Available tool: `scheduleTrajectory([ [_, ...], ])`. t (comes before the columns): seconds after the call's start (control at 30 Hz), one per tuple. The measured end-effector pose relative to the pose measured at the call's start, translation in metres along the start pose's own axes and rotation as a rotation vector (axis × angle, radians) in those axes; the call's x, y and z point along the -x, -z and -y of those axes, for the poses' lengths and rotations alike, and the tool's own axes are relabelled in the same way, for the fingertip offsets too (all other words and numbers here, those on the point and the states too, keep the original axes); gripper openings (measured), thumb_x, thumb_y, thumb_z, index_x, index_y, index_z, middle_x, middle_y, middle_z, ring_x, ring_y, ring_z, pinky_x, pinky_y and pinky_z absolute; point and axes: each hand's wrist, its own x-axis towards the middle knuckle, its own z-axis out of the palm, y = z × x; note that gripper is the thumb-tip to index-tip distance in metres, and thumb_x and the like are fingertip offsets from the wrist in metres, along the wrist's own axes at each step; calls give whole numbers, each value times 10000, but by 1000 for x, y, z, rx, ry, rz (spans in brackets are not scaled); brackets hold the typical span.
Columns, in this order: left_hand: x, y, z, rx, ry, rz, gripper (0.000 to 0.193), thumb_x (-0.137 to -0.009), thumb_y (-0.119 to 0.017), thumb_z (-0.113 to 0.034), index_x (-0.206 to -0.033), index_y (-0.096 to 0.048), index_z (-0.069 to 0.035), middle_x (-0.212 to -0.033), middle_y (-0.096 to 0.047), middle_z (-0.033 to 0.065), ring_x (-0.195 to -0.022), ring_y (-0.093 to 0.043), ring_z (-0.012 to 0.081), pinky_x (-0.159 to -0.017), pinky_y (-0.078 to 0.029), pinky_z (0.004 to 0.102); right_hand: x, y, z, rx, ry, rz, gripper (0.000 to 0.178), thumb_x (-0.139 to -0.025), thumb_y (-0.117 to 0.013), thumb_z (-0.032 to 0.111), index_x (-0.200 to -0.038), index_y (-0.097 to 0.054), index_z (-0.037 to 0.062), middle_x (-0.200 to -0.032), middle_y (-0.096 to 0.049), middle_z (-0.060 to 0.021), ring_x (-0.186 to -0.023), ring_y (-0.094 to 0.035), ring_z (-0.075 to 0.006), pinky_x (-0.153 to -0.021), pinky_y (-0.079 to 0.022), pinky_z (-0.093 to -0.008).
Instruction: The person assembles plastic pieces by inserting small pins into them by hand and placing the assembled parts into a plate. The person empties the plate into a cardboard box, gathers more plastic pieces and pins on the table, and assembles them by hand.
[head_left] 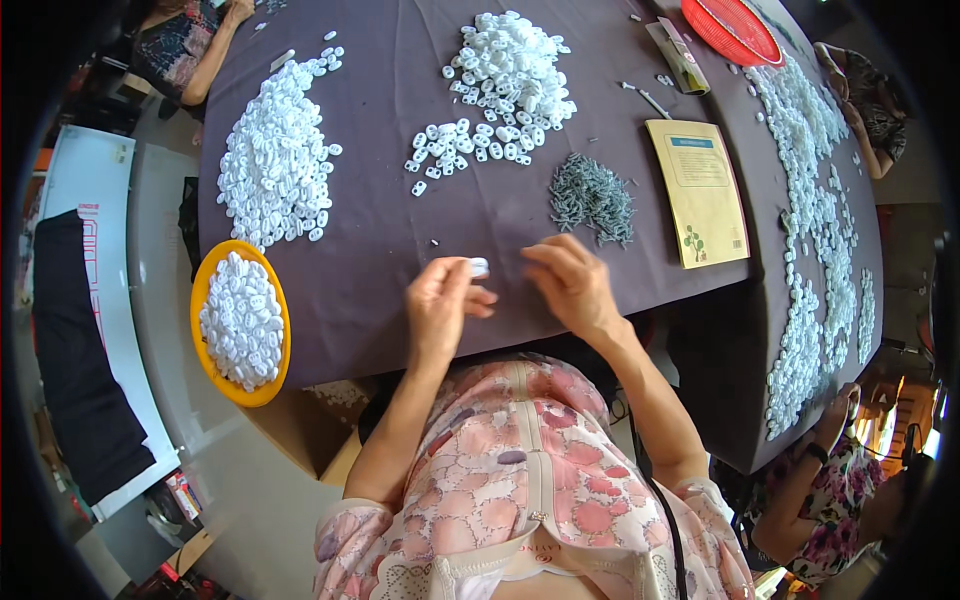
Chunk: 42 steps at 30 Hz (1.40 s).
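Observation:
My left hand (440, 303) pinches a small white oval plastic piece (479, 267) between thumb and fingertips, just above the tablecloth. Across from it, my right hand (574, 286) is closed with its fingertips together; anything between them is too small to make out. A heap of tiny grey screw-like pins (593, 198) lies just beyond the right hand. Farther off is a big pile of white two-holed pieces (510, 65), with a looser cluster of the same pieces (450, 145) in front of it. One dark pin (435, 242) lies alone beyond the left hand.
To the left are another white heap (275, 160) and a yellow basin (199, 345) full of white pieces. A tan booklet-like packet (700, 195) lies right, with a red basket (735, 30) beyond. More white pieces (810, 220) spread along the right side. Other people sit around the table.

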Motion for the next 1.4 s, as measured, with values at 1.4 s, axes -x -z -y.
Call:
scheduleTrajectory([
  [1.4,-94,24,-27,-1074,-638,-364,52,-794,-601,-93,-822,-576,-57,-842,-522,75,-693,-585,279,-615,-474,378,-2,12,1,265,-74,-90,106,-776,-539,-54,-858,-559,10,-771,-565,-117,-676,-580,-245,-600,-462,-305],
])
